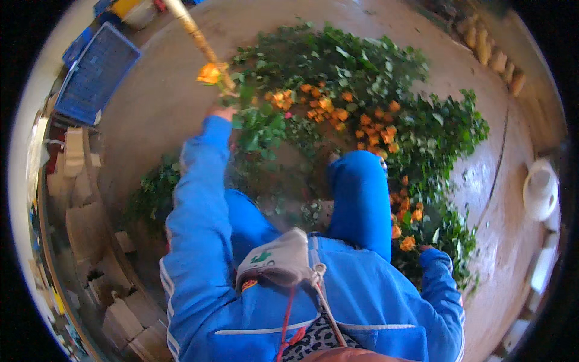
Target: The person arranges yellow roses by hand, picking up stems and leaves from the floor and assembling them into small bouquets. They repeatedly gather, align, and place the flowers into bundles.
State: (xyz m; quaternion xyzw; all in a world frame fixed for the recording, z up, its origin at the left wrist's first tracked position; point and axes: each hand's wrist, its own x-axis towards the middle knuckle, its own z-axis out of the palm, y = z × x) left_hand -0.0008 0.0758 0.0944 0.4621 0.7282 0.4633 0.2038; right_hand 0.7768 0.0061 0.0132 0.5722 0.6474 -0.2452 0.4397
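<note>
My left hand [221, 112] is raised out in front, at the end of a blue sleeve. It is closed on the leafy stem of an orange rose [209, 73] whose bloom sits just above it. A tan, stick-like shape [192, 27] comes down from the top edge to that bloom. My right hand [426, 247] reaches low on the right into a pile of orange roses [362, 120] with green leaves. The flowers hide most of this hand, so its grip is not visible. My knees in blue trousers [360, 193] lie between the two arms.
The rose pile spreads over a concrete floor [163, 96]. A blue plastic crate [96, 72] stands at the upper left and cardboard boxes [84, 223] line the left side. A white object [540, 190] lies at the right and tan lumps [490, 53] at the upper right.
</note>
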